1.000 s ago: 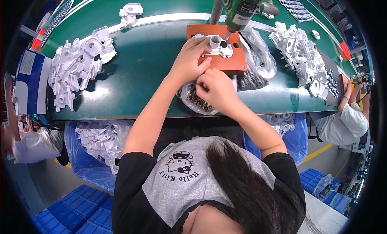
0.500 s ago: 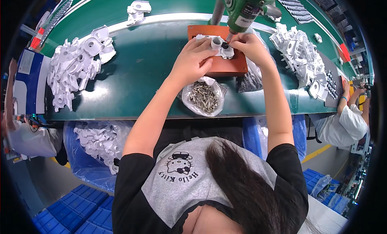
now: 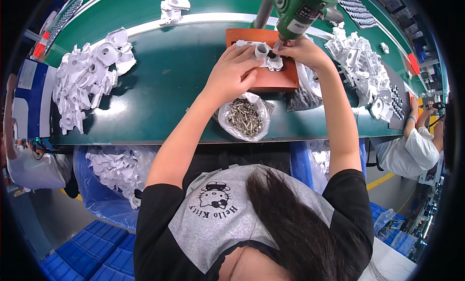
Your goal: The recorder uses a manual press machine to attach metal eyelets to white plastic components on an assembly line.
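Note:
A white plastic part (image 3: 262, 50) lies on an orange fixture block (image 3: 271, 80) on the green bench. My left hand (image 3: 233, 74) presses down on the part from the left, fingers curled over it. My right hand (image 3: 304, 50) is pinched at the part's right end, right under the tip of a green powered screwdriver (image 3: 300, 7) hanging from above. A small screw seems held between its fingertips, mostly hidden. A clear bag of metal screws (image 3: 244, 117) lies open just below the fixture, near the bench's front edge.
Heaps of white plastic parts lie at the bench's left (image 3: 89, 77) and right (image 3: 361, 68). A dark bag (image 3: 302, 94) sits beside the fixture. Under the bench is a blue bag of white parts (image 3: 111, 165), with blue crates (image 3: 87, 252) on the floor. Another person (image 3: 411, 150) works at right.
My right hand left the screw bag and rose to the fixture, stopping under the screwdriver tip. My left hand stayed on the white part.

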`<state>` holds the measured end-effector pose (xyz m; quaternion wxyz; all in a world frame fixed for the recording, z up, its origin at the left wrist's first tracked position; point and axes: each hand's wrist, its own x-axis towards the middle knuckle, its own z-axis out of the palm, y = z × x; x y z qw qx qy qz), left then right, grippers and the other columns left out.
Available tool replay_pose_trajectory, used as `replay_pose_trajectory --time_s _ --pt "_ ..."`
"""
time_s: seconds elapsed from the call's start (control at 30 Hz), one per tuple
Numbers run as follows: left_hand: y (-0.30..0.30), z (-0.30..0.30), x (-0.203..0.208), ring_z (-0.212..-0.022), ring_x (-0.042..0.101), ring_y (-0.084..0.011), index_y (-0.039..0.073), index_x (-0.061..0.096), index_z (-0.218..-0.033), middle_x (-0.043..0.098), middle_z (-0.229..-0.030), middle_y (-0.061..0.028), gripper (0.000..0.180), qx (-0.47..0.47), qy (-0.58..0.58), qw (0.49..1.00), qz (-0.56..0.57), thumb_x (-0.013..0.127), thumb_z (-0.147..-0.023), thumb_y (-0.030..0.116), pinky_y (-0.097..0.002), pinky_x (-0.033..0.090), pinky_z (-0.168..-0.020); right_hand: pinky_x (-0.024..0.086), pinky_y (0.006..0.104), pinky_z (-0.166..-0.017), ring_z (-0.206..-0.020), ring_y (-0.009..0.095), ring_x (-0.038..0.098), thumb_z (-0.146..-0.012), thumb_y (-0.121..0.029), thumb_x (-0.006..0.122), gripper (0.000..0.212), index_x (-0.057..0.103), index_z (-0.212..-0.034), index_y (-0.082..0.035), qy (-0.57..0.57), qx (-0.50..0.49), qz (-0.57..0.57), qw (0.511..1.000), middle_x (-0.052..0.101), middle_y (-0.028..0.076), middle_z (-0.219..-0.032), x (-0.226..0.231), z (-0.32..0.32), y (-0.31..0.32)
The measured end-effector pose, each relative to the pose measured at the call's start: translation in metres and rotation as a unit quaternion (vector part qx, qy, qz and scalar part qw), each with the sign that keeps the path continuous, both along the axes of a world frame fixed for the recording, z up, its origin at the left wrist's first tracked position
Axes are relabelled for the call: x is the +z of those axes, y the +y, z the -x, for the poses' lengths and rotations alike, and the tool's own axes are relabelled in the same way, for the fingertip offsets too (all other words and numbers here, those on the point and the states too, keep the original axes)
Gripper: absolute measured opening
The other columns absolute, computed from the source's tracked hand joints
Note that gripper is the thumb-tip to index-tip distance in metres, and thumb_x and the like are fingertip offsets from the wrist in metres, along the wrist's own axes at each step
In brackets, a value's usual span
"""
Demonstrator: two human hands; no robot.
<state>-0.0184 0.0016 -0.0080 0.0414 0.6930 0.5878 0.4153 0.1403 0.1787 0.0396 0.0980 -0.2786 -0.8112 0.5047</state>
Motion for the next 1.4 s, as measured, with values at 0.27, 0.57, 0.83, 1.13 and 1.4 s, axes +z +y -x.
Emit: replay_pose_trajectory --time_s 0.27,0.57,0.83,1.13,1.4 --pt "0.000 0.000 0.000 -0.125 0.043 -0.0303 0.013 0.065 -0.110 0.052 -0.132 -0.0109 0.028 0.000 0.003 1.000 -0.003 0.056 -0.084 0.016 -0.0449 0.026 -0.110 0.044 0.0243 -0.062 -0.069 0.010 0.055 -0.078 -0.016 0.070 0.017 0.064 -0.087 -0.004 -0.102 0.062 -0.066 0.991 0.060 0.000 -0.076 0.013 0.006 0.009" --pt "-0.001 0.001 0.004 -0.125 0.043 -0.0305 0.013 0.064 -0.111 0.052 -0.131 -0.0116 0.028 -0.006 0.014 1.000 0.008 0.055 -0.084 0.016 -0.0453 0.026 -0.110 0.047 0.0296 -0.066 -0.064 0.013 0.058 -0.076 -0.020 0.068 0.017 0.063 -0.083 -0.005 -0.067 0.038 -0.142 0.987 0.063 0.004 -0.074 0.106 0.007 0.068" --pt "-0.001 0.000 0.008 -0.121 0.047 -0.0290 0.014 0.065 -0.108 0.054 -0.126 -0.0121 0.027 0.007 0.058 0.998 -0.008 0.057 -0.082 0.017 -0.0440 0.031 -0.107 0.042 0.0342 -0.071 -0.059 0.015 0.054 -0.078 -0.026 0.061 0.019 0.055 -0.072 -0.009 0.248 -0.056 -0.280 0.926 0.058 0.003 -0.068 0.212 0.004 0.039" --pt "-0.002 0.002 0.015 -0.128 0.040 -0.0298 0.012 0.063 -0.113 0.048 -0.135 -0.0130 0.029 -0.009 0.068 0.997 0.047 0.054 -0.086 0.016 -0.0445 0.026 -0.110 0.036 0.0394 -0.077 -0.053 0.016 0.050 -0.081 -0.033 0.054 0.028 0.047 -0.061 -0.014 0.554 -0.030 -0.326 0.765 0.052 0.002 -0.062 0.143 -0.104 -0.094" --pt "0.000 0.001 0.016 -0.128 0.041 -0.0314 0.006 0.054 -0.119 0.048 -0.133 -0.0157 0.036 -0.007 0.044 0.996 0.080 0.055 -0.085 0.018 -0.0432 0.027 -0.109 0.033 0.0439 -0.082 -0.060 0.020 0.052 -0.082 -0.031 0.049 0.033 0.039 -0.057 -0.012 0.476 -0.144 -0.337 0.799 0.054 0.003 -0.064 0.041 -0.127 -0.153"
